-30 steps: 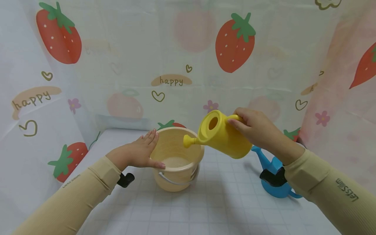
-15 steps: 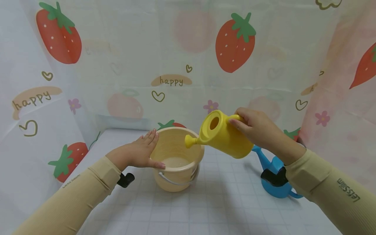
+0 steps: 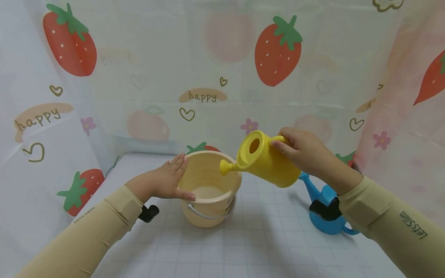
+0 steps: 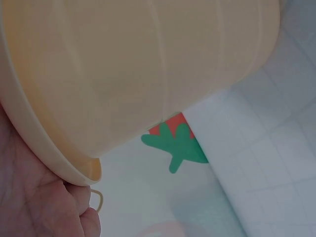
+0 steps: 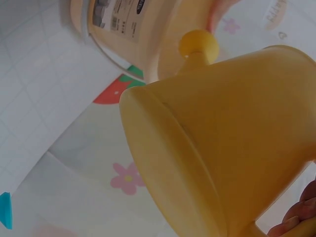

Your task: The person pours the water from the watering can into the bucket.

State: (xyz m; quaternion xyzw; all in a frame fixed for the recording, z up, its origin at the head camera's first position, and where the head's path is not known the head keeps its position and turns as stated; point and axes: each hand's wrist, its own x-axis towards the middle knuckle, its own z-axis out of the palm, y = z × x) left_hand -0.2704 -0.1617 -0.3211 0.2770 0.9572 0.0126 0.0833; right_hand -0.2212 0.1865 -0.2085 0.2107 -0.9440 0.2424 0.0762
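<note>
A cream bucket [image 3: 208, 210] stands upright on the table, its white handle hanging down in front. My left hand [image 3: 163, 179] rests on the bucket's left rim with straight fingers, the thumb lying along the front edge; the left wrist view shows the palm [image 4: 29, 187] against the rim. In my right hand [image 3: 304, 148] is the handle of a yellow watering can [image 3: 267, 162]. The can is tilted left, its spout head [image 3: 226, 167] over the bucket's right side. Some clear liquid seems to lie at the bucket's bottom, though this is hard to tell.
A blue watering can [image 3: 326, 220] stands on the table at the right, partly hidden behind the right wrist and its black camera mount. White grid-patterned cloth covers the table [image 3: 208, 255]. A strawberry-print curtain [image 3: 156, 69] encloses the back and sides.
The yellow watering can has shifted very slightly to the right, with its tilt nearly the same. My left hand and the bucket have stayed in place.
</note>
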